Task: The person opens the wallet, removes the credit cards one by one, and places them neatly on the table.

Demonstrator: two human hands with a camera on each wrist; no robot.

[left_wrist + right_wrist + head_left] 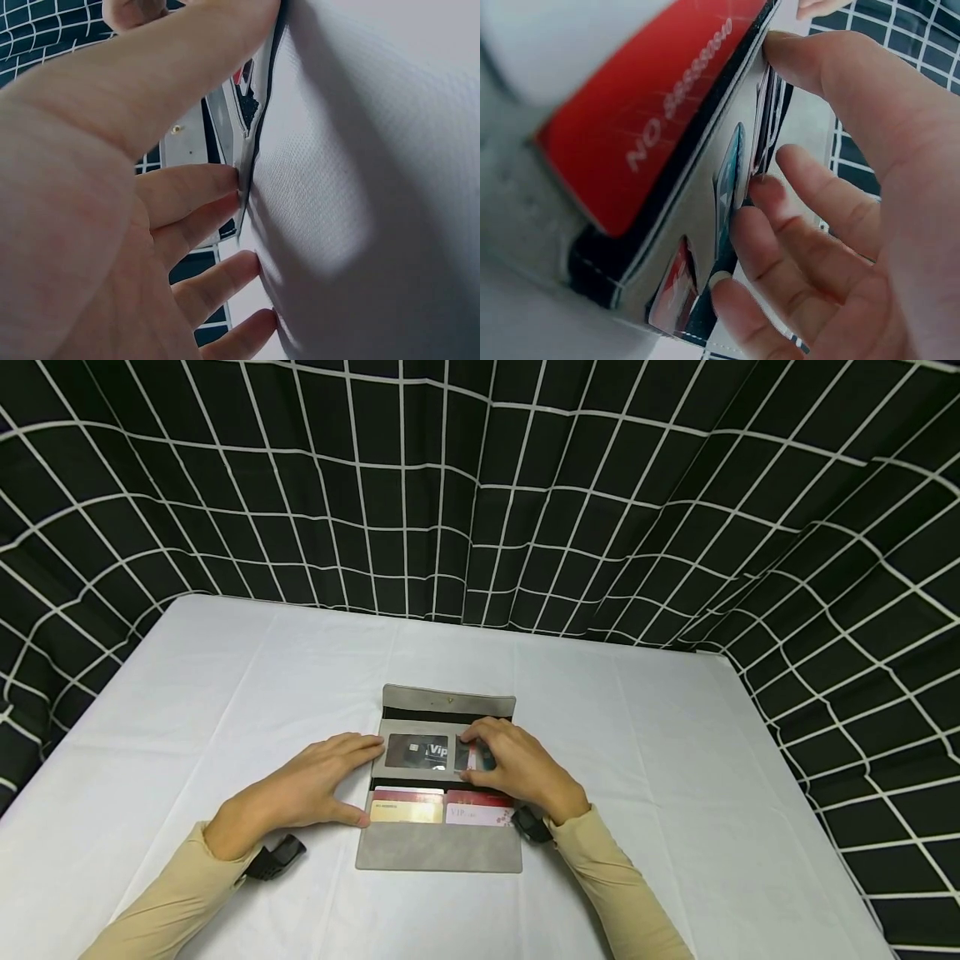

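A grey fold-out card wallet [438, 850] lies unfolded on the white table, its far flap tilted up. At its left edge, my left hand [315, 781] touches with extended fingers and thumb. My right hand [517, 762] is bent over the right clear window, thumb and fingers apart across it; whether they pinch a card cannot be told. A dark Vip card [417, 752] shows in the left window. In the right wrist view, a teal card [731, 176] stands near the fingertips, with a red card [676, 289] below. The right hand partly covers that window.
Below the windows, a yellow card [408, 812] and a pale VIP card [476, 814] sit in slots, with red cards behind them. White cloth covers the table [637, 760]. A black curtain [450, 485] with a white grid surrounds its back and sides.
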